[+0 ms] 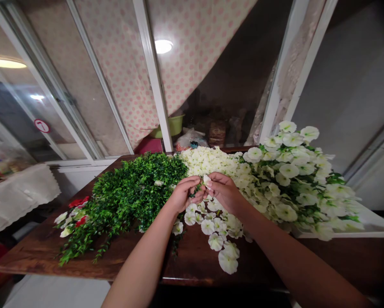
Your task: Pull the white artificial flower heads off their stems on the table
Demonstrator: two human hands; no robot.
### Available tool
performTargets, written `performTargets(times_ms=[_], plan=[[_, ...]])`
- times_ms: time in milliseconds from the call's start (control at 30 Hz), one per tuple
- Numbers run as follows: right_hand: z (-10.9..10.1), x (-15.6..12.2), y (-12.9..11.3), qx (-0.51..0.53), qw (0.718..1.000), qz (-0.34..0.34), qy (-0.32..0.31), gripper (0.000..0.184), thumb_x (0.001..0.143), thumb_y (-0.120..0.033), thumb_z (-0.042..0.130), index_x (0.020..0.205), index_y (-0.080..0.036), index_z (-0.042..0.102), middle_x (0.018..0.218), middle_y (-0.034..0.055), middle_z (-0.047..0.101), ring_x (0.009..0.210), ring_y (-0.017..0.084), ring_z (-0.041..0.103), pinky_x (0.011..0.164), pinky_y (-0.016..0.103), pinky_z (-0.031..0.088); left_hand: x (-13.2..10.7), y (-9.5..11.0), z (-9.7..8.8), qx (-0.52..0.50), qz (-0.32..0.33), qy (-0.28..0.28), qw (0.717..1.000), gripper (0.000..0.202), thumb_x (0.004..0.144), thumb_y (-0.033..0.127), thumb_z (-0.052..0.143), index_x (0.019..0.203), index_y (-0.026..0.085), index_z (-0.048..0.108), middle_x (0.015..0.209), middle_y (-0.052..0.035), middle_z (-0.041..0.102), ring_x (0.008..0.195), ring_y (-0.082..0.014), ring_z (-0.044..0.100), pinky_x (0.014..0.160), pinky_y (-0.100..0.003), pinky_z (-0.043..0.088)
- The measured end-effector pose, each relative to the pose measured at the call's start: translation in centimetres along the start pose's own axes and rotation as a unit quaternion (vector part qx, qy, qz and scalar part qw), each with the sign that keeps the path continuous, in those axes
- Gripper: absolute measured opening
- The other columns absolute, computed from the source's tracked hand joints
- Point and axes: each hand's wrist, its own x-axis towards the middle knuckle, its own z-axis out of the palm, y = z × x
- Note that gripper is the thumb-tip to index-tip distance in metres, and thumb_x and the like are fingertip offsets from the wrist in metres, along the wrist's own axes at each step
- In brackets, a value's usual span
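Note:
My left hand [186, 192] is closed on a green leafy stem [196, 188], only partly visible between the fingers. In my right hand [223, 190] a small white artificial flower [206, 180] is pinched between thumb and fingers. Both hands almost meet above the table, flower and stem close together; whether they touch I cannot tell. Just behind and below lies a heap of loose white flower heads [211, 160], with several single white blooms [216, 241] spread toward the table's front. Left of my hands is a big pile of green leaf sprays [137, 188].
Bunches of finished-looking white flowers [290, 171] with leaves rest in a white tray [368, 220] at the right. Red flowers [79, 202] lie at the left of the dark wooden table [50, 252]. Behind stand sliding windows [151, 77] with a dotted curtain [114, 55].

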Motion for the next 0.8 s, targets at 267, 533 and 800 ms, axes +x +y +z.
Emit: performTargets(times_ms=[267,533,800], plan=[[-0.63,0.73,-0.59,-0.148,0.987,-0.020,0.057,0.016,0.074,-0.034,0.068,0.075,-0.020,0.062,0.057,-0.0031,0.056,0.055,0.014,0.056,0.057,0.028,0.043,0.47,-0.24,-0.15,0.070,0.034,0.078,0.994,0.018,0.079,0.029,0.062,0.072,0.015,0.053,0.054,0.0029,0.049,0.042,-0.0077,0.043,0.045,-0.021,0.028],[-1.02,0.95,-0.46,-0.198,0.979,-0.016,0.054,0.017,0.075,-0.035,0.066,0.072,-0.019,0.060,0.056,-0.0034,0.056,0.054,0.014,0.055,0.057,0.028,0.045,0.79,-0.77,-0.57,0.083,0.034,0.078,0.993,0.021,0.079,0.030,0.064,0.072,0.015,0.052,0.055,0.0039,0.046,0.044,-0.0051,0.036,0.046,-0.020,0.023],[-0.82,0.63,0.16,-0.207,0.975,-0.064,0.049,0.016,0.080,-0.036,0.064,0.075,-0.020,0.061,0.060,-0.0007,0.061,0.057,0.016,0.059,0.056,0.028,0.042,0.46,-0.58,-0.18,0.047,0.014,0.065,0.997,0.025,0.080,0.030,0.065,0.071,0.015,0.046,0.055,0.0050,0.042,0.043,-0.0038,0.030,0.046,-0.019,0.018]])
